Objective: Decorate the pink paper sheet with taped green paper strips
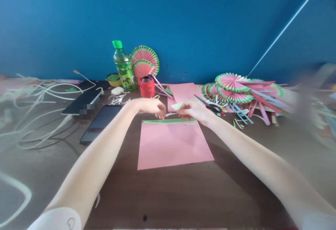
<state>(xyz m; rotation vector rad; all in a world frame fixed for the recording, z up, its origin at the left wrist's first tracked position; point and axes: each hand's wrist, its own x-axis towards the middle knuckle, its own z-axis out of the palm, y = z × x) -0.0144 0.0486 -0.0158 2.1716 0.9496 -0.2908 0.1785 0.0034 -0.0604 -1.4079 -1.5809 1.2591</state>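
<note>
A pink sheet of paper (173,142) lies flat on the table in front of me, with a green strip (154,121) and a thin white band along its far edge. My left hand (153,107) hovers near the far left part of that edge, fingers curled together. Whatever its fingertips hold, if anything, is too small to make out. Over the far right part of the edge, my right hand (194,110) is closed on a small pale green piece of paper (176,106). Small white scraps lie just beyond the sheet.
Behind my hands stand a green-capped bottle (123,69), a red roll (147,87) and pleated paper fans (145,60). Black scissors (214,109) and more fans (231,88) lie right. A phone (101,123), a black device (81,100) and white cables (49,118) are left.
</note>
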